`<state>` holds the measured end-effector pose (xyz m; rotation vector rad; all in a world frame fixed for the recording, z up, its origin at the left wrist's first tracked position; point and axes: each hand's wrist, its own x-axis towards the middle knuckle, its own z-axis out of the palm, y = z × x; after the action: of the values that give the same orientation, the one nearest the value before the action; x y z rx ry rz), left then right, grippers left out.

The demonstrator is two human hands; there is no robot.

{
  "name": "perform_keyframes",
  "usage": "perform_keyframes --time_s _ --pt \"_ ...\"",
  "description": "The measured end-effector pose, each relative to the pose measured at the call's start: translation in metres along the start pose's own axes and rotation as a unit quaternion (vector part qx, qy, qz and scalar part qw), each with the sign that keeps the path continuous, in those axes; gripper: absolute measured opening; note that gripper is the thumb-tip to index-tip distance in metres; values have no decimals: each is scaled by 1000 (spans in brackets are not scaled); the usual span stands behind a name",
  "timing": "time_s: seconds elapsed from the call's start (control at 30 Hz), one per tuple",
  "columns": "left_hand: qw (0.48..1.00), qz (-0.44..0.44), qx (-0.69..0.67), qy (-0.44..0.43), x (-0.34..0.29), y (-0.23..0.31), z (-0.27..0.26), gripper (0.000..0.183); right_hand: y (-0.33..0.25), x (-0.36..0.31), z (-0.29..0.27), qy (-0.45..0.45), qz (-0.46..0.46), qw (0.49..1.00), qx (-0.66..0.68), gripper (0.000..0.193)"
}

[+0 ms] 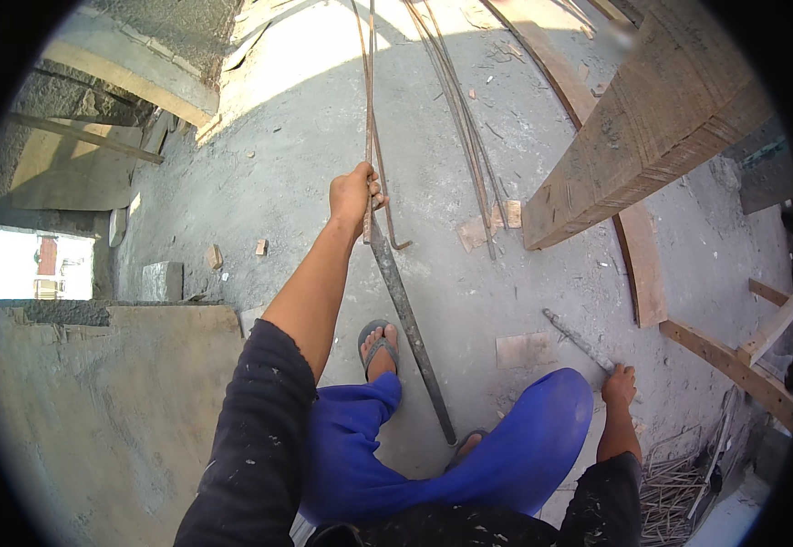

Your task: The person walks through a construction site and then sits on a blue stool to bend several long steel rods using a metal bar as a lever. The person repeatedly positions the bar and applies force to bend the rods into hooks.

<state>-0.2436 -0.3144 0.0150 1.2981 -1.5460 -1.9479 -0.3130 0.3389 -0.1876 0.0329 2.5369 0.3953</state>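
My left hand (pixel 355 196) is closed around a thin rusty steel rod (pixel 368 109), which runs away from me past the far edge of the view. A long dark metal pipe (pixel 407 324) slants from just below that hand down to my right foot; whether the hand also grips its upper end I cannot tell. Beside it a second rod (pixel 385 191) ends in a short hook on the floor. Low on the right, my right hand (pixel 620 385) is wrapped round the near end of a short grey metal bar (pixel 579 339) with a thicker far end.
A thick wooden post (pixel 633 137) leans in at the right, near a long plank (pixel 638 264). More rods (pixel 460 118) lie ahead. At the left are a plywood panel (pixel 114 401) and a concrete block (pixel 162 281). Scrap rods (pixel 679 497) pile up at the lower right.
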Motion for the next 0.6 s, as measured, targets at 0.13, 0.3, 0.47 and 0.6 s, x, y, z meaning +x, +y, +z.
perform_keyframes --time_s 0.13,0.3,0.47,0.6 --pt "999 -27 -23 -15 -2 4 13 16 -5 -10 0 -20 -12 994 -102 49" --pt "994 -48 -69 -72 -2 2 29 15 2 -58 14 -21 -103 993 -55 46" --pt "985 -74 -104 -115 0 -3 44 17 21 -88 -2 -78 -222 971 50 51" --pt "979 -79 -128 -134 1 -6 62 18 12 -117 -46 -137 -171 952 216 47"
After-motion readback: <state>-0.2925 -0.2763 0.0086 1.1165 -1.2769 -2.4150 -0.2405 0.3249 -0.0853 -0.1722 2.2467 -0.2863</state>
